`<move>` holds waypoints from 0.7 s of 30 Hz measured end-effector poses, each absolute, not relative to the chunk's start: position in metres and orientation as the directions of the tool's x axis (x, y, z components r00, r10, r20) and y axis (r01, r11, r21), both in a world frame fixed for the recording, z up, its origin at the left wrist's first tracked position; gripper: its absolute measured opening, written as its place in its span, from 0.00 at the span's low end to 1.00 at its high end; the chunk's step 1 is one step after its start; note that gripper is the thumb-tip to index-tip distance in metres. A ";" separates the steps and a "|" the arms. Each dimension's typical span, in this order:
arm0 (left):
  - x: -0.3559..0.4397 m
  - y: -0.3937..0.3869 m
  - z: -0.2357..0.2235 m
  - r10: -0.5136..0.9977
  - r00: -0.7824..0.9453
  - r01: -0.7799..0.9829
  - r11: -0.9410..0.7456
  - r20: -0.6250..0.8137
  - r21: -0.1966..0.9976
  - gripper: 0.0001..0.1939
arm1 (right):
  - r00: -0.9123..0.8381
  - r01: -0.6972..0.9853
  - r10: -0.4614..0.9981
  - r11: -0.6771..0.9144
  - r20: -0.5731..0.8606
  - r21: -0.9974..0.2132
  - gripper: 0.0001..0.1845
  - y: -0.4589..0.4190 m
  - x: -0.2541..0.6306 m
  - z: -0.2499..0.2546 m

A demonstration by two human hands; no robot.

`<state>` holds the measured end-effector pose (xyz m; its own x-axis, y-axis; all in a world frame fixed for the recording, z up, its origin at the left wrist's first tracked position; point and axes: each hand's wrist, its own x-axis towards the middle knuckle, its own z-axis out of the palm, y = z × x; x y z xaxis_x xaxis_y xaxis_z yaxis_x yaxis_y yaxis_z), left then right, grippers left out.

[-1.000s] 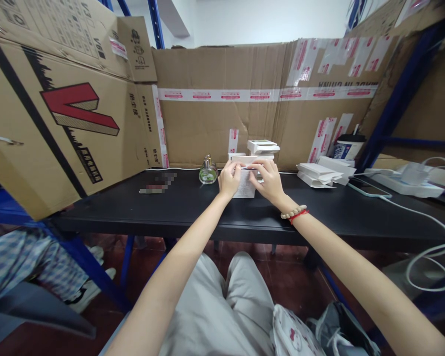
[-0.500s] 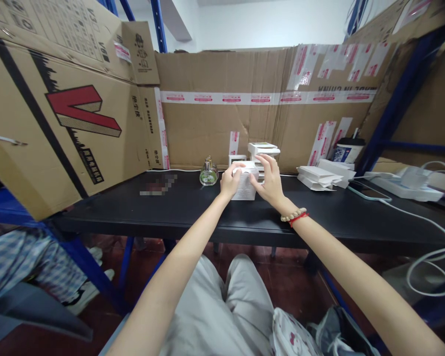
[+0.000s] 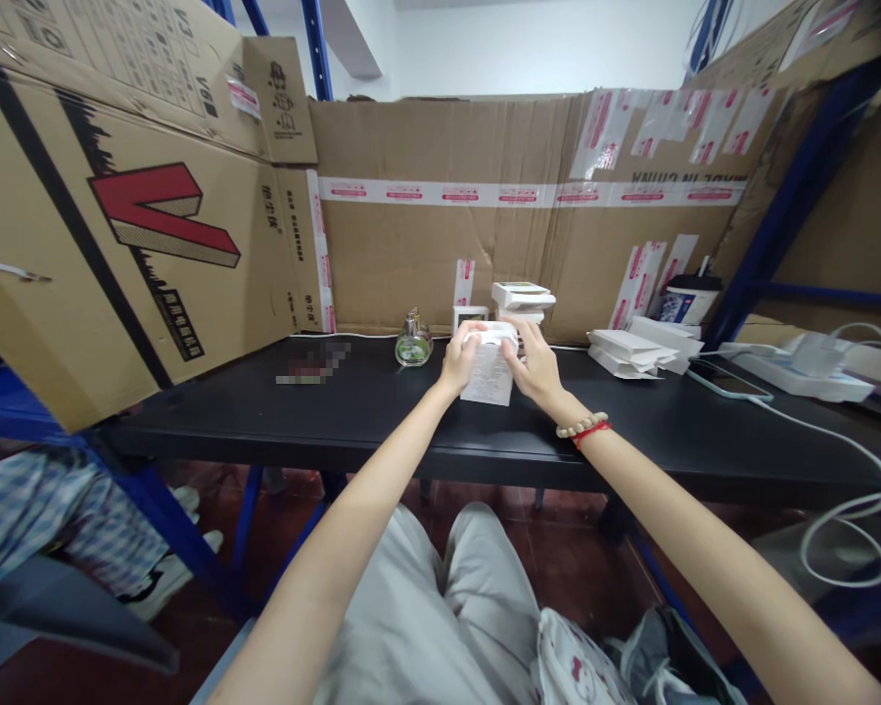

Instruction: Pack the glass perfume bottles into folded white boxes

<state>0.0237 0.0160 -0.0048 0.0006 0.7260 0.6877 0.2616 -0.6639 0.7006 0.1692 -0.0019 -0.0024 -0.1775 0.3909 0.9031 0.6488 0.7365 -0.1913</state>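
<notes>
White carton [image 3: 486,382], one: small, its printed face toward the person, held between both hands over the middle of the black counter [image 3: 352,416].

Left hand [image 3: 459,360]: fingers closed on the carton's left upper edge. Right hand [image 3: 534,364]: thumb against the front, fingers bent over the right upper edge — gripping also.

Step in hand: by judgement, work at the carton's top end. The fingers cover much of that edge, so whether a flap sits flush cannot be told.

Next move: seems to call for even, light pressure from both sides, the carton kept square, since thin card may buckle.

Nearby: glass bottle [image 3: 413,347], green, upright, left of the left hand; stacked white boxes [image 3: 523,294], behind the carton; folded white cartons [image 3: 629,351], to the right — paper cup [image 3: 690,299] behind them.
</notes>
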 end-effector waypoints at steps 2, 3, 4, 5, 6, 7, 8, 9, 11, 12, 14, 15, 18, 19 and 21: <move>0.023 0.015 -0.006 0.722 -0.022 0.312 -0.652 0.692 0.691 0.12 | -0.174 0.650 0.414 0.730 0.893 -0.212 0.19 -0.003 0.169 -0.003; 0.023 0.014 -0.006 0.723 -0.036 0.345 -0.639 0.690 0.687 0.11 | -0.173 0.650 0.425 0.727 0.889 -0.221 0.19 -0.004 0.169 -0.003; 0.022 0.013 -0.005 0.724 -0.049 0.378 -0.624 0.688 0.684 0.11 | -0.172 0.650 0.433 0.725 0.885 -0.228 0.19 -0.005 0.169 -0.003; 0.022 0.012 -0.005 0.723 -0.059 0.407 -0.612 0.688 0.678 0.11 | -0.172 0.647 0.438 0.726 0.883 -0.234 0.19 -0.005 0.169 -0.003; 0.022 0.011 -0.005 0.720 -0.065 0.430 -0.604 0.691 0.670 0.12 | -0.172 0.641 0.438 0.730 0.883 -0.237 0.19 -0.006 0.168 -0.002; 0.022 0.010 -0.004 0.714 -0.067 0.447 -0.603 0.696 0.661 0.12 | -0.173 0.632 0.430 0.738 0.886 -0.235 0.19 -0.007 0.168 -0.002; 0.022 0.008 -0.004 0.708 -0.066 0.457 -0.605 0.703 0.652 0.12 | -0.174 0.621 0.416 0.750 0.893 -0.228 0.19 -0.008 0.168 -0.002; 0.022 0.008 -0.004 0.701 -0.062 0.461 -0.611 0.710 0.643 0.13 | -0.176 0.608 0.395 0.764 0.901 -0.216 0.19 -0.008 0.167 -0.001; 0.022 0.006 -0.004 0.687 -0.055 0.457 -0.628 0.724 0.630 0.14 | -0.182 0.586 0.347 0.790 0.920 -0.182 0.20 -0.008 0.167 -0.001; 0.022 0.006 -0.004 0.681 -0.054 0.449 -0.637 0.730 0.627 0.14 | -0.182 0.579 0.322 0.799 0.929 -0.163 0.19 -0.008 0.166 0.000; 0.022 0.005 -0.004 0.669 -0.053 0.434 -0.653 0.741 0.621 0.14 | -0.180 0.569 0.277 0.812 0.944 -0.130 0.18 -0.007 0.165 0.000; 0.023 0.005 -0.004 0.664 -0.053 0.429 -0.659 0.746 0.618 0.14 | -0.177 0.567 0.261 0.815 0.949 -0.118 0.16 -0.007 0.165 0.000; 0.024 0.005 -0.003 0.648 -0.054 0.427 -0.672 0.759 0.605 0.14 | -0.171 0.562 0.236 0.821 0.956 -0.102 0.12 -0.008 0.165 0.001; 0.024 0.004 -0.003 0.641 -0.054 0.430 -0.677 0.765 0.598 0.14 | -0.172 0.560 0.234 0.823 0.957 -0.101 0.11 -0.008 0.165 0.001; 0.024 0.003 -0.002 0.625 -0.054 0.444 -0.684 0.779 0.579 0.14 | -0.166 0.556 0.237 0.824 0.957 -0.108 0.10 -0.009 0.165 0.002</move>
